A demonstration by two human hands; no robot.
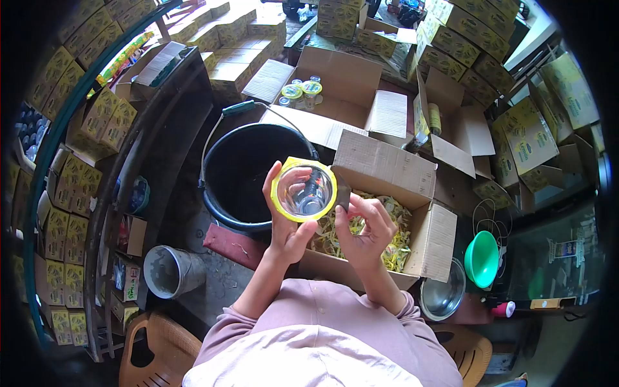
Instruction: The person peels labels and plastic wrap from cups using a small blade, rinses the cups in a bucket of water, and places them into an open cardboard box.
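A clear round cup with a yellow rim [288, 208] is tilted so its round face points up at me. My left hand [284, 226] holds it from the left, thumb below and fingers around its side. Just right of the cup, my right hand [366, 232] pinches a small dark flat piece [343, 195] between thumb and fingers, beside the rim. Below the hands, an open cardboard box [385, 162] contains yellow and clear scraps [398, 238]. Behind the left hand is a large black bucket [248, 155].
Several lidded cups [292, 91] stand in an open carton [342, 77] ahead. At right are a green bowl [482, 259] and a metal bowl [443, 293]. A grey bucket [173, 272] stands left. Stacked yellow boxes [97, 122] line both sides.
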